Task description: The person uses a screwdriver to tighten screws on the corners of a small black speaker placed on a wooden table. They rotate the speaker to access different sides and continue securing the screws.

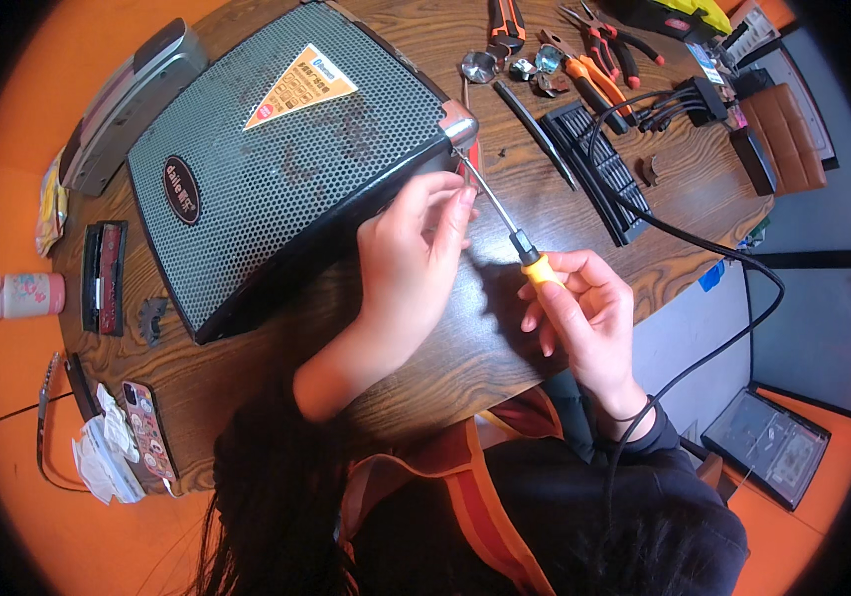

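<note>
A large speaker (237,189) with a grey mesh grille and dark sides lies tilted on the wooden table. My right hand (589,318) is closed round the yellow handle of a screwdriver (500,211). The metal shaft points up and left, and its tip meets the speaker's corner just under a shiny metal corner cap (459,125). Beside that corner, close to the shaft, my left hand (408,263) has its thumb and fingers drawn together. What they pinch, if anything, is hidden. A red object partly shows behind the shaft.
Pliers (609,45), orange-handled cutters (594,87) and loose metal corner caps (478,67) lie beyond the speaker. A black slotted panel (599,164) sits right, crossed by a black cable (713,246). A phone (149,432), tissues (108,457) and a pink cup (23,296) are at left.
</note>
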The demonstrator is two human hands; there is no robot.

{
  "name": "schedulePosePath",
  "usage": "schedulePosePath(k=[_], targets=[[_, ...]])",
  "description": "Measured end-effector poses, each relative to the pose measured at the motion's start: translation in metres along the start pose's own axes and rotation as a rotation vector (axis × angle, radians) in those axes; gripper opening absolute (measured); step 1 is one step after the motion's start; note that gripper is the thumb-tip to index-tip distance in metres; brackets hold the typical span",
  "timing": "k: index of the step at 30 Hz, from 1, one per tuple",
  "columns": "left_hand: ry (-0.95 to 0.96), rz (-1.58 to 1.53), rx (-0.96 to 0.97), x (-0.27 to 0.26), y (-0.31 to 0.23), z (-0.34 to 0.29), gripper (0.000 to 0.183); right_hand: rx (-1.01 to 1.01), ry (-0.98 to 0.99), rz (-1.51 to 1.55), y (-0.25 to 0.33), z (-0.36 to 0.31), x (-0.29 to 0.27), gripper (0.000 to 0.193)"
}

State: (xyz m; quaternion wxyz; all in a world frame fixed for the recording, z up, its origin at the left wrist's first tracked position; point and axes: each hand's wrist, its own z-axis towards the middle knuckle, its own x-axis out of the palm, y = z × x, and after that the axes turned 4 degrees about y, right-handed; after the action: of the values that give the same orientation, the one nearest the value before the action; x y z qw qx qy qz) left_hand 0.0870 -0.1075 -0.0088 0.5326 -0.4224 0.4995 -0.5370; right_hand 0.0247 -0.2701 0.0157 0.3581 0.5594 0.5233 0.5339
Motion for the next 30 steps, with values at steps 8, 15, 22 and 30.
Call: schedulePosePath(k=[8, 15, 22, 30], targets=[[0.197, -0.710, -0.350, 0.011, -0.008, 0.009, 0.024, -0.147, -0.023, -0.482, 0.010, -0.005, -0.001, 0.034], [0.162, -0.759, -0.385, 0.015, -0.009, 0.009, 0.024, -0.550, -0.286, -1.052, -0.012, -0.024, -0.010, 0.039], [0.206, -0.803, -0.332, 0.013, -0.003, 0.010, 0.022, -0.454, -0.318, -0.731, -0.022, -0.024, -0.012, 0.030], [0.204, -0.834, -0.336, 0.014, -0.003, 0.007, 0.023, -0.221, -0.255, -0.699, -0.013, -0.030, -0.004, 0.030]])
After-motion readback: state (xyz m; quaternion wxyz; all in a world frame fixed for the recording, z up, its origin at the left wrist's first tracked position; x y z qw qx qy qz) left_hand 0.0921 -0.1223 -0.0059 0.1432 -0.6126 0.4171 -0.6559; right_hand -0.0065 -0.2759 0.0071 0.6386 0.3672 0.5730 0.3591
